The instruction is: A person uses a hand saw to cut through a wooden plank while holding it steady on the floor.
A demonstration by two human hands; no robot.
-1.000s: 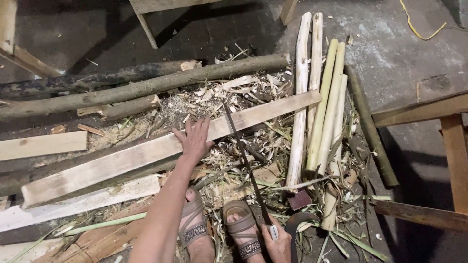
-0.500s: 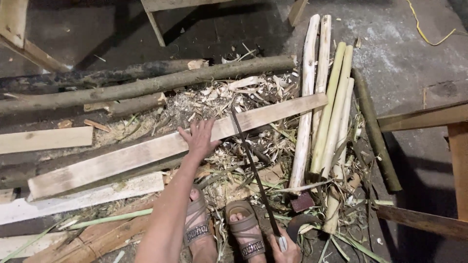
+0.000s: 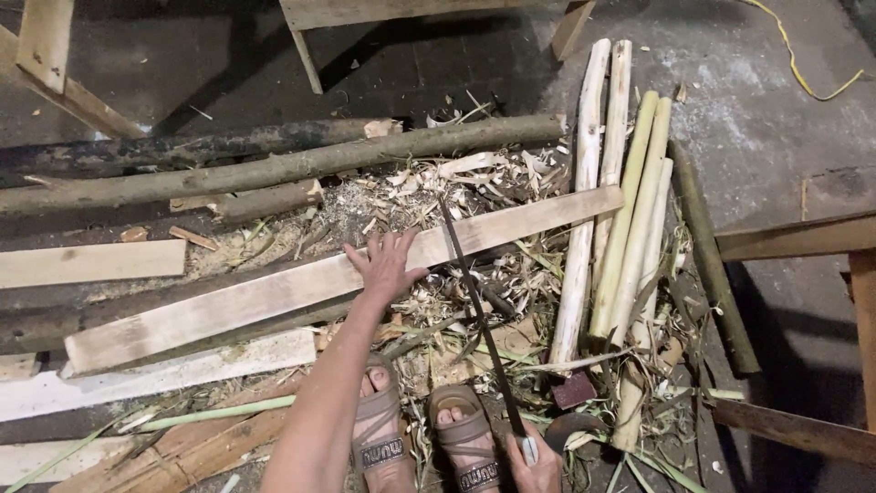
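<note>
While the left hand (image 3: 383, 265) is laid flat with fingers spread on a long pale plank (image 3: 338, 283) at the centre of the scene, the right hand (image 3: 537, 467) is closed around the handle of a long dark blade (image 3: 474, 306), whose tip reaches far across the plank just right of the left hand. The plank is seen resting diagonally over a litter of wood shavings (image 3: 456, 183), with barked poles (image 3: 274, 169) beyond it and peeled pale poles (image 3: 620, 219) to the right. Two sandalled feet (image 3: 424, 438) are placed near the blade's handle. A slip is judged possible: the blade lies close to the spread fingers and the bare toes, and the plank is bedded on loose shavings, so that it may shift under pressure. No containers are shown.
</note>
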